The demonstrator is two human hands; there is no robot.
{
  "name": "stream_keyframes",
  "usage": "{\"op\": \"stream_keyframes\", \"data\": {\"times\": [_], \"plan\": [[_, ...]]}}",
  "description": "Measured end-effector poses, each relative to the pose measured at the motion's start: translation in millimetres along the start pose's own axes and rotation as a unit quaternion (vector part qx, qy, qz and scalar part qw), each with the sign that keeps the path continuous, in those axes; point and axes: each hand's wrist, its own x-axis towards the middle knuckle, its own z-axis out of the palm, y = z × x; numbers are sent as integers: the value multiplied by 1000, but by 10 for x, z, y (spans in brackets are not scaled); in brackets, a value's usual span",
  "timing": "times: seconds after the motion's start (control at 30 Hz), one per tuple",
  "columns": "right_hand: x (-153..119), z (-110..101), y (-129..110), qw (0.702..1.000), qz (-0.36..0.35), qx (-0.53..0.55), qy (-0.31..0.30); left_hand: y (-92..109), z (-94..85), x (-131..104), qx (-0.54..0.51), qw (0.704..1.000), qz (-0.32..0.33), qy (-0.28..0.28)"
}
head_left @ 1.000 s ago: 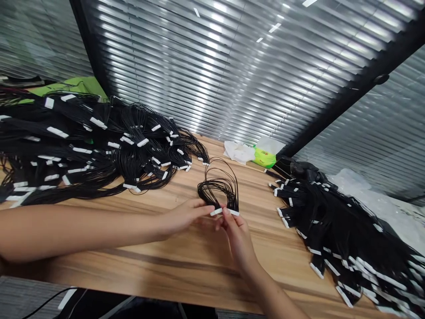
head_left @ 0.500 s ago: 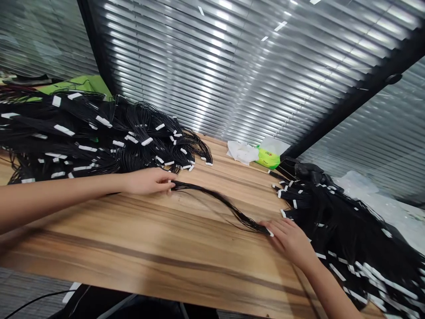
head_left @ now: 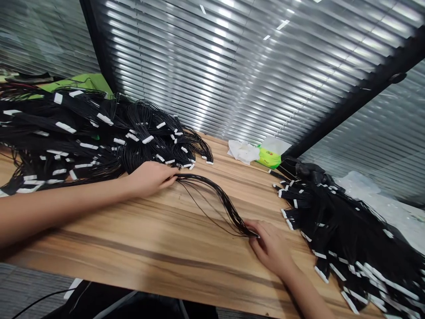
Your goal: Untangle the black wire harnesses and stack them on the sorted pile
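A bundle of thin black wires point(head_left: 221, 192) arches over the wooden table between my two hands. Its left end is pinched in my left hand point(head_left: 152, 178), whose fingers hide the tip. My right hand point(head_left: 268, 244) has its fingers closed round the other end, where a small bit of white shows. One or two loose wires sag below the bundle. Beside and behind my left hand lies a large heap of black wires with white connectors point(head_left: 133, 137). A second heap of such wires point(head_left: 352, 226) is to the right of my right hand.
At the table's point(head_left: 186, 261) back edge are a crumpled white tissue point(head_left: 243, 152) and a green tissue pack point(head_left: 268, 157). Slatted blinds point(head_left: 199, 66) stand behind. Clear plastic point(head_left: 358, 184) lies at the far right, green material point(head_left: 89, 83) at the back left.
My right hand has moved left, nearer to my left hand, with its end of the bundle. My left hand has shifted slightly up, and the bundle bends more.
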Motion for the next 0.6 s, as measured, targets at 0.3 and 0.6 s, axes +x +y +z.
{"op": "stream_keyframes", "data": {"times": [0.3, 0.6], "plan": [[128, 193, -481, 945, 204, 255, 9, 270, -140, 29, -289, 950, -74, -94], [447, 220, -868, 771, 232, 593, 3, 476, -341, -42, -458, 888, -20, 44]]}}
